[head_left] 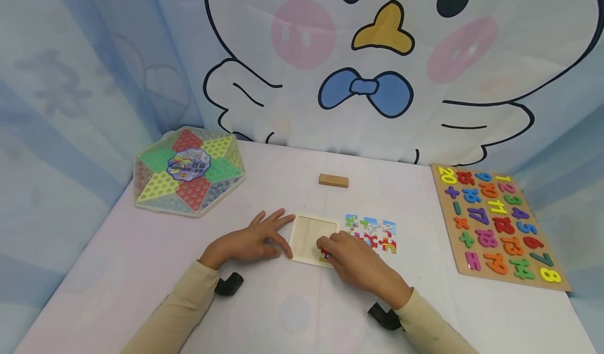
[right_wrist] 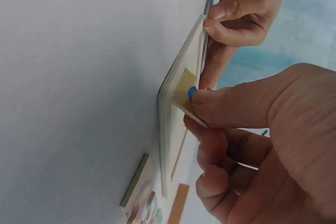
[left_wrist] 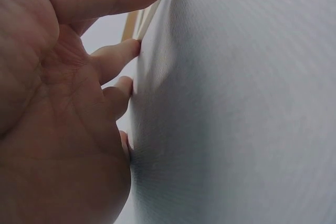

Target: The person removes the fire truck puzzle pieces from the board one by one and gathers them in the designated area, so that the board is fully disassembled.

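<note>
A shallow wooden puzzle tray [head_left: 305, 234] lies on the white-covered table. My left hand [head_left: 252, 243] has its fingers spread and touches the tray's left side with its thumb and a fingertip. With thumb and fingers, my right hand [head_left: 358, 264] pinches a puzzle piece [right_wrist: 184, 90] at the tray's near right corner. That piece looks yellow with a bit of blue and is tilted in the right wrist view; the fingers hide part of it. Colourful puzzle pieces [head_left: 371, 240] lie in a group right of the tray, partly behind my right hand.
A small wooden block [head_left: 333, 180] lies beyond the tray. At the left back is a hexagonal Chinese checkers set [head_left: 222, 169]. On the right lies a wooden number board [head_left: 481, 257] with coloured numerals. A printed curtain [head_left: 302, 107] hangs behind the table.
</note>
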Motion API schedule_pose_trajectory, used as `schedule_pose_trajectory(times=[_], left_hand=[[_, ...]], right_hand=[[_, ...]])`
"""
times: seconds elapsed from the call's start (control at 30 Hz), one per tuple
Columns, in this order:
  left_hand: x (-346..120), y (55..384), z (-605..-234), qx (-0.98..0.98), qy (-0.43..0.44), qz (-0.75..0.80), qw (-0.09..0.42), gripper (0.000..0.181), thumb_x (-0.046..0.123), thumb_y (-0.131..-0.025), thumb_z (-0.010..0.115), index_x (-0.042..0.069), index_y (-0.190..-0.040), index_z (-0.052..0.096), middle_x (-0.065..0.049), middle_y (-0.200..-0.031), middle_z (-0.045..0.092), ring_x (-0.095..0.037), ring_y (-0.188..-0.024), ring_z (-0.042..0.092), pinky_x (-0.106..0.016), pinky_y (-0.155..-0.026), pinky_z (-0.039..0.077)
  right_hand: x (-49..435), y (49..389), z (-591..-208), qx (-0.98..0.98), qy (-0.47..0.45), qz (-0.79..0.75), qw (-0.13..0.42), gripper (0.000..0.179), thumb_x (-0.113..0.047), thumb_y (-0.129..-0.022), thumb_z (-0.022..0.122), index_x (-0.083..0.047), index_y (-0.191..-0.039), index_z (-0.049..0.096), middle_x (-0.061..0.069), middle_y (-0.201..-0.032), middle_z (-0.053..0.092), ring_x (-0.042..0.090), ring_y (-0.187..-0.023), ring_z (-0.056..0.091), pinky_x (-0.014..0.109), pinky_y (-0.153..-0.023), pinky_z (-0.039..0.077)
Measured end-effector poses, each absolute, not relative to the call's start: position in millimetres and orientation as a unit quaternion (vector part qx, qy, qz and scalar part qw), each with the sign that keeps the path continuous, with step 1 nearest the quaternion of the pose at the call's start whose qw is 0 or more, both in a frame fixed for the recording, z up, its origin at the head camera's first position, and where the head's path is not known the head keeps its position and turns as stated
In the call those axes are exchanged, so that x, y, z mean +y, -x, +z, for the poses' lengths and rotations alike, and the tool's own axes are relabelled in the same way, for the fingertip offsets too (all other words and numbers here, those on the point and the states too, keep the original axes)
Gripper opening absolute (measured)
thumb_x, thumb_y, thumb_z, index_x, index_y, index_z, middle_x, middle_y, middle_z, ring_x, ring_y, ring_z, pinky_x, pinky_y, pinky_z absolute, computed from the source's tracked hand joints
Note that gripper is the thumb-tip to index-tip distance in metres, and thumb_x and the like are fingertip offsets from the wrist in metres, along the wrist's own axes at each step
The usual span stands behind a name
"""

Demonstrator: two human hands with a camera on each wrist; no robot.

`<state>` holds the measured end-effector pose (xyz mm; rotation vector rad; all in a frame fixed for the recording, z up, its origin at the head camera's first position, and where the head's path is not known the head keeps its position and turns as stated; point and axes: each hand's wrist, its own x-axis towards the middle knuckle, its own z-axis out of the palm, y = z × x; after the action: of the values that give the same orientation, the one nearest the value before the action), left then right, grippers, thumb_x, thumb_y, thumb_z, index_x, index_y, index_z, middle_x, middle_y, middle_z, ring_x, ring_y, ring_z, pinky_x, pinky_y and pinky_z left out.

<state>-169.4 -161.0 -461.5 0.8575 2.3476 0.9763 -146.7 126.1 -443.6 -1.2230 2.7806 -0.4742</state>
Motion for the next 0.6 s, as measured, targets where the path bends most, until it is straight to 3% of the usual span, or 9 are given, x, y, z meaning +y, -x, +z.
schedule_pose_trajectory(times=[0.27, 0.6], left_hand=[[-160.5, 170.3, -463.3, 0.852, -0.311, 0.355, 0.227, 0.028, 0.004, -0.094, 0.066, 0.026, -0.101, 0.081, -0.013, -0.168, 0.023, -0.038, -0.157, -0.001, -0.064, -0.119, -0.008], [-161.0, 170.1, -463.7, 0.855, -0.306, 0.352, 0.226, 0.028, 0.003, -0.094, 0.067, 0.026, -0.1, 0.081, -0.013, -0.168, 0.022, -0.037, -0.157, -0.001, -0.062, -0.12, -0.008]], right_hand=[[143.8, 151.0, -428.7, 0.897, 0.377, -0.228, 0.03, 0.024, 0.001, -0.091, 0.073, -0.012, -0.11, 0.066, -0.005, -0.095, 0.067, 0.009, -0.081, 0.057, 0.03, -0.073, 0.052], [209.9, 156.9, -408.0, 0.928, 0.264, -0.257, 0.063, 0.023, 0.003, -0.092, 0.071, -0.005, -0.113, 0.067, -0.005, -0.084, 0.06, 0.009, -0.07, 0.05, 0.023, -0.058, 0.044]])
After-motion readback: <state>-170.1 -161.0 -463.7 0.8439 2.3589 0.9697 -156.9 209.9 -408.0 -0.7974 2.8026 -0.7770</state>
